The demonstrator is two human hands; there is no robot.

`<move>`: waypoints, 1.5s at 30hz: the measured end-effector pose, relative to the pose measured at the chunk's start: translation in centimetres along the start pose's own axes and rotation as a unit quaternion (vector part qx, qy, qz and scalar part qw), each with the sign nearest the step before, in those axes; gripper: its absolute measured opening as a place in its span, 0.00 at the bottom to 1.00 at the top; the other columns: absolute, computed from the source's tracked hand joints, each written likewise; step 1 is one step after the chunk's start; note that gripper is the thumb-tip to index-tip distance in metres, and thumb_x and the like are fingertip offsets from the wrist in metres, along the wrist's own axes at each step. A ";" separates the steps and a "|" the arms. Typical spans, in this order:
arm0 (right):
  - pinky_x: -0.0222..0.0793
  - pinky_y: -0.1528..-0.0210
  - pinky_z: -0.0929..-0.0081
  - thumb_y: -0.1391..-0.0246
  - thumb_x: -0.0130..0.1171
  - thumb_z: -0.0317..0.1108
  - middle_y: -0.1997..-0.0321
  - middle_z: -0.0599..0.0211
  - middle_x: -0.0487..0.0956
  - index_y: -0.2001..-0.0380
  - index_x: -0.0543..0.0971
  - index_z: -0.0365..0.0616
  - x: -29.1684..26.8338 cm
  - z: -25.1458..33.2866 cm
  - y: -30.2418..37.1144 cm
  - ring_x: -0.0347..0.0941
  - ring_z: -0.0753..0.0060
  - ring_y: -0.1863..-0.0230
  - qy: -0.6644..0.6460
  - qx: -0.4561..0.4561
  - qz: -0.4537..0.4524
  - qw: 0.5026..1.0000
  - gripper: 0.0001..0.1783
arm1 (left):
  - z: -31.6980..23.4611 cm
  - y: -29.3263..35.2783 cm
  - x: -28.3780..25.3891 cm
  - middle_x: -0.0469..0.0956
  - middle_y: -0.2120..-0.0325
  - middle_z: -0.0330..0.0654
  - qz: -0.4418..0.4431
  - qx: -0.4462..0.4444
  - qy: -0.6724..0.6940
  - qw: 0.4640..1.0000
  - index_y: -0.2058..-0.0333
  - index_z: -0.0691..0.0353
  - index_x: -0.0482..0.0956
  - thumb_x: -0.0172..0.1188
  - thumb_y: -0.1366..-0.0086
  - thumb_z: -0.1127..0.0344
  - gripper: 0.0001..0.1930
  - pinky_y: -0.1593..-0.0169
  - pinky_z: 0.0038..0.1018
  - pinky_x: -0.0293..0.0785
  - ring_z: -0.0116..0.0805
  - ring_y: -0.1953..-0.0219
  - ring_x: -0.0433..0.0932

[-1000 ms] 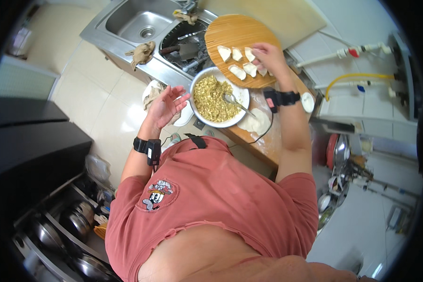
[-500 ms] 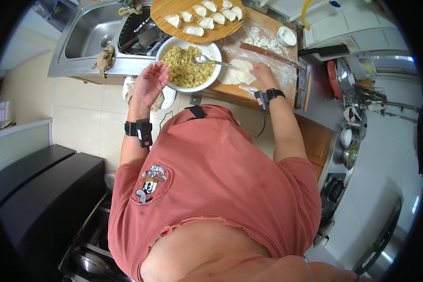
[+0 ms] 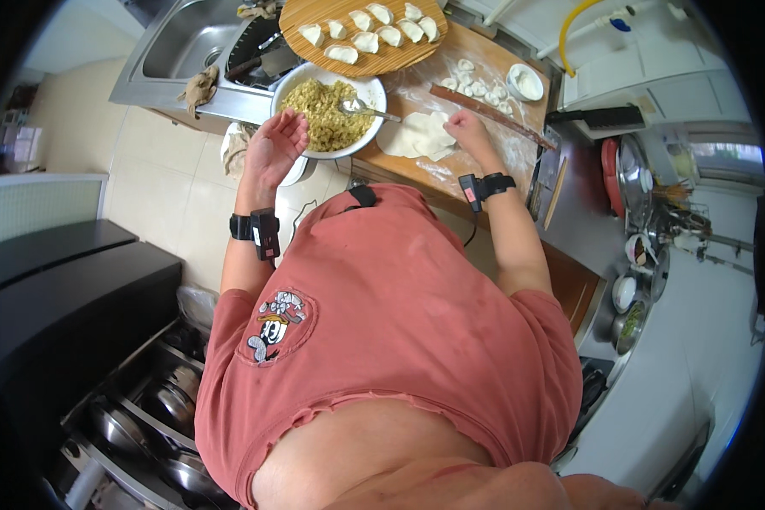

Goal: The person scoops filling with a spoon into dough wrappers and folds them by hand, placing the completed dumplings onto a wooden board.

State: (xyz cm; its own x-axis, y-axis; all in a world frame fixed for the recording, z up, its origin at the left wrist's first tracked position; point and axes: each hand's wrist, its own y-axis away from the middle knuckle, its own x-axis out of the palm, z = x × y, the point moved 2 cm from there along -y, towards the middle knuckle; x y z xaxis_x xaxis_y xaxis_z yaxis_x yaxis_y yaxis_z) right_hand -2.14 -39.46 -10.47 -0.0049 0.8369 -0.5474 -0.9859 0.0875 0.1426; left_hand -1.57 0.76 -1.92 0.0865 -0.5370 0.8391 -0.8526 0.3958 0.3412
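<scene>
My left hand (image 3: 274,146) is held palm up at the left side of a white bowl (image 3: 374,87), its fingers loosely curled and nothing in it. Chopped yellow-green filling (image 3: 323,115) is in the bowl. A metal spoon (image 3: 372,111) rests in the filling with its handle over the right rim. On the wooden board to the right lie thin round dough wrappers (image 3: 415,138), overlapping. My right hand (image 3: 470,136) is closed in a pinch at their right edge. The fingertips are partly hidden, and how many wrappers they grip I cannot tell.
Behind the bowl, a round bamboo tray (image 3: 302,15) bears several folded dumplings (image 3: 365,42). A brown rolling pin (image 3: 493,116) lies across the floured board (image 3: 408,95), near small dough pieces (image 3: 476,87) and a small white bowl (image 3: 525,82). A sink (image 3: 178,51) is at the far left.
The whole view has shifted slightly. My right hand stays at the wrappers' right edge, where the dough now looks a little raised and rumpled. My left hand keeps its palm-up pose.
</scene>
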 end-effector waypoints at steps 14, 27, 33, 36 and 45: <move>0.72 0.64 0.77 0.50 0.56 0.26 0.64 0.61 0.75 0.60 0.68 0.36 6.8 19.3 0.2 0.74 0.75 0.65 -0.463 0.024 0.149 0.874 0.14 | 7.2 -4.2 7.2 0.66 0.49 0.45 0.045 0.059 -0.007 0.997 0.46 0.64 0.60 0.48 0.36 0.53 0.25 0.42 0.34 0.61 0.38 0.48 0.67; 0.69 0.59 0.59 0.52 0.59 0.44 0.66 0.49 0.78 0.65 0.73 0.39 8.2 17.1 0.0 0.74 0.48 0.62 0.370 -0.107 0.067 0.921 0.19 | -3.5 -2.8 -1.1 0.70 0.55 0.52 -0.183 0.153 0.100 0.966 0.53 0.74 0.64 0.48 0.37 0.72 0.15 0.45 0.37 0.69 0.43 0.51 0.71; 0.71 0.63 0.58 0.52 0.52 0.34 0.70 0.47 0.78 0.65 0.73 0.36 10.6 16.4 -1.5 0.76 0.48 0.65 0.451 -0.062 0.123 0.882 0.13 | -4.7 -1.3 -1.1 0.70 0.54 0.50 -0.189 0.198 0.084 0.958 0.51 0.68 0.64 0.50 0.37 0.74 0.16 0.50 0.37 0.73 0.41 0.53 0.73; 0.72 0.65 0.58 0.53 0.47 0.29 0.72 0.48 0.78 0.67 0.74 0.36 10.4 18.4 -1.4 0.76 0.48 0.67 0.458 -0.134 0.056 0.877 0.11 | -5.3 -1.1 -1.9 0.70 0.54 0.50 -0.191 0.162 0.051 0.967 0.51 0.69 0.63 0.47 0.36 0.71 0.16 0.52 0.38 0.74 0.42 0.54 0.73; 0.70 0.64 0.58 0.51 0.43 0.32 0.73 0.47 0.77 0.72 0.77 0.41 13.4 16.4 -3.1 0.75 0.47 0.68 0.408 -0.128 0.076 0.901 0.12 | -5.0 -2.1 -4.1 0.71 0.55 0.49 -0.178 0.121 -0.017 0.977 0.51 0.72 0.63 0.45 0.35 0.69 0.16 0.54 0.38 0.75 0.41 0.56 0.74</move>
State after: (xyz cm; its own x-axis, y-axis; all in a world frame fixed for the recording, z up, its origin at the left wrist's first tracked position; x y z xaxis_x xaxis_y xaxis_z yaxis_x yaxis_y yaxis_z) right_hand 3.60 -19.64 -4.76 -0.1610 0.1438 -0.9764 -0.9691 -0.2101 0.1289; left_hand 2.48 5.88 -3.98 0.3856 -0.6338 0.6705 -0.8690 -0.0052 0.4949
